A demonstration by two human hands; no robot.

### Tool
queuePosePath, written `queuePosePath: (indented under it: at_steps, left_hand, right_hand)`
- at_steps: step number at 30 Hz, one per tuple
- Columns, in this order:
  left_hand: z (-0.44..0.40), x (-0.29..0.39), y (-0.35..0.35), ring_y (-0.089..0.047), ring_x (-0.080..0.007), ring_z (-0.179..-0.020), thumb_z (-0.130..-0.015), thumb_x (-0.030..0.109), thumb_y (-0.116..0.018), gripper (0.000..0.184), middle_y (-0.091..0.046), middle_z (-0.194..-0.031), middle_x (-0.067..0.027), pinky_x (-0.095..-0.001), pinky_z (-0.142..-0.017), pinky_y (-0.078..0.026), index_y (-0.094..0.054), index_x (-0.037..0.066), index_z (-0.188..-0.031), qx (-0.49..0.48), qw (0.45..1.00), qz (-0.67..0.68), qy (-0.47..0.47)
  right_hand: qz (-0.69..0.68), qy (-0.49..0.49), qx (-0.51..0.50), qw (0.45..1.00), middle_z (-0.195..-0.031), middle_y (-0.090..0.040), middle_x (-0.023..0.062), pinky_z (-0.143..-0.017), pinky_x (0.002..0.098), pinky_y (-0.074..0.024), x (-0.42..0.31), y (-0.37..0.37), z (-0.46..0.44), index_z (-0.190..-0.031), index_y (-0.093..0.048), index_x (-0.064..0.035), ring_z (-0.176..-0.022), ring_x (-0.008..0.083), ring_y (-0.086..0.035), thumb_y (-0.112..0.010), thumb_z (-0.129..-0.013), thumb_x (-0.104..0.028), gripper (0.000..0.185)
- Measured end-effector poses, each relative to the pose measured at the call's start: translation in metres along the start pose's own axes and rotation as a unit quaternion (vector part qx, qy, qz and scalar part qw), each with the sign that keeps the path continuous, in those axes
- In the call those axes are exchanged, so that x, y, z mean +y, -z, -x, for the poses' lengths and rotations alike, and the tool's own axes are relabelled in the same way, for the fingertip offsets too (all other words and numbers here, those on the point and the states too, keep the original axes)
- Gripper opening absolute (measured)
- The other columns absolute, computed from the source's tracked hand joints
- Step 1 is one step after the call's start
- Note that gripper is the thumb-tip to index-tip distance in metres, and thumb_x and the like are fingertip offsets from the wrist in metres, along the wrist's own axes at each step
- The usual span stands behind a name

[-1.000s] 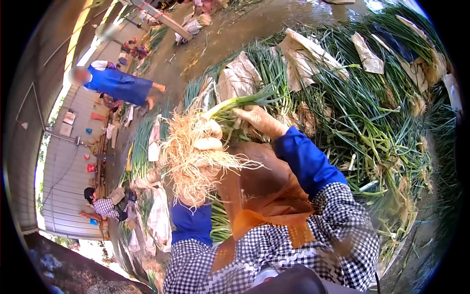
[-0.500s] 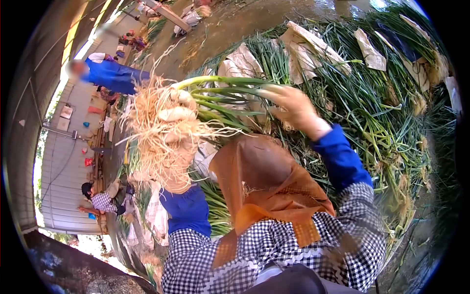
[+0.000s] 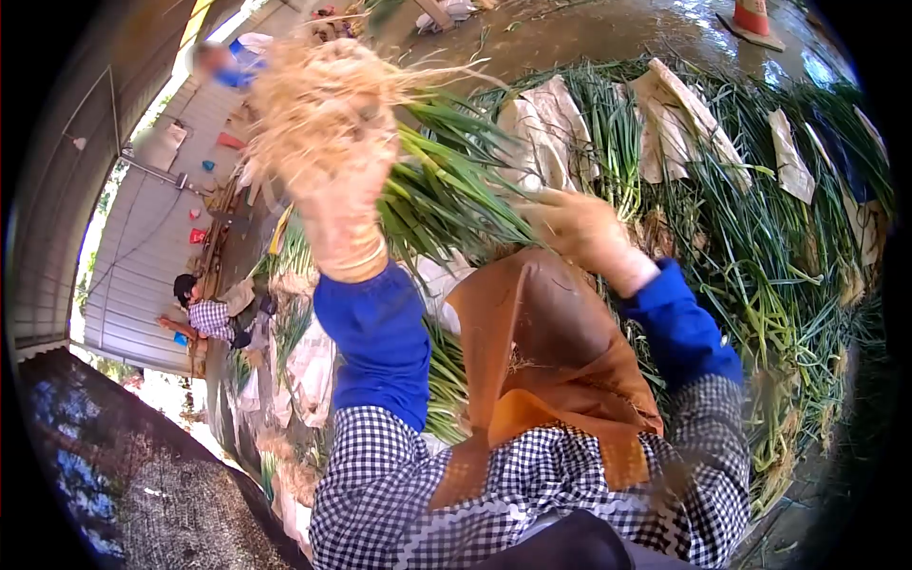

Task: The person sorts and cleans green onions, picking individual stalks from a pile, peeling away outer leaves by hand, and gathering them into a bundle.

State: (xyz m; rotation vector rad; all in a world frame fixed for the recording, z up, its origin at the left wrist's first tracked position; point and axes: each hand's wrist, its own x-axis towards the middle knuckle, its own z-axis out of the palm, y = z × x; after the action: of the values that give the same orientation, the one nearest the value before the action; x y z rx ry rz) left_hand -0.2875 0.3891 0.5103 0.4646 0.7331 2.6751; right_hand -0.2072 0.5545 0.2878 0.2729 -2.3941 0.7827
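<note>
My left hand [image 3: 344,214] is raised and closed round a bunch of green onions [image 3: 451,176]. Their pale stringy roots [image 3: 318,109] spread above the hand, blurred by motion, and hide most of its fingers. The green leaves slant down to the right. At the leaf ends is my right hand [image 3: 584,233], its blurred fingers stretched out toward the leaves. Whether they touch the leaves is hard to see. Below both hands, a brown apron [image 3: 570,332] covers my knee.
Heaps of green onions [image 3: 760,275] lie on the right, with pale sacks [image 3: 660,119] among them. A person [image 3: 214,309] sits at the left by a metal wall [image 3: 138,285]. A traffic cone [image 3: 750,19] stands on the wet floor at the top right.
My left hand has lifted the bunch upward, and its leaves now slope down to the right. My right hand has moved slightly down relative to the view, which has also shifted.
</note>
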Motion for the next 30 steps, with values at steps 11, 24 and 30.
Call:
queuePosePath:
  at_steps: [11,24,30]
  left_hand:
    - [-0.043,0.026,0.045,-0.057,-0.0244,-0.089,-0.086,0.029,-0.046,0.034,-0.059,-0.100,-0.0099,-0.0435,-0.085,-0.044,-0.052,0.003,-0.107,-0.191,0.967,0.085,0.145]
    - [-0.036,0.039,0.040,-0.052,-0.0281,-0.103,-0.088,0.024,-0.041,0.037,-0.055,-0.113,-0.0107,-0.0400,-0.097,-0.039,-0.046,0.001,-0.116,-0.309,0.929,0.129,0.159]
    - [-0.010,0.075,0.065,-0.056,-0.0241,-0.090,-0.086,0.021,-0.046,0.033,-0.055,-0.104,-0.0127,-0.0344,-0.080,-0.047,-0.048,0.002,-0.113,-0.277,0.955,0.081,0.062]
  right_hand:
    - [0.217,0.016,-0.379,0.899,-0.082,-0.061,0.0123,-0.064,0.0392,-0.0500,0.155,-0.116,0.039,-0.094,-0.061,-0.0089,-0.077,0.0287,-0.061,-0.047,-0.085,-0.015,0.018]
    - [0.112,0.187,0.005,0.976,-0.122,-0.045,0.0102,-0.082,0.0363,-0.0455,-0.024,-0.025,-0.063,-0.110,-0.057,-0.0162,-0.106,0.0281,-0.048,-0.059,-0.076,-0.030,0.037]
    - [0.053,0.111,-0.176,0.977,-0.088,-0.058,0.0131,-0.058,0.0393,-0.0480,0.013,-0.228,-0.119,-0.096,-0.060,-0.0060,-0.077,0.0298,-0.059,-0.048,-0.082,-0.021,0.024]
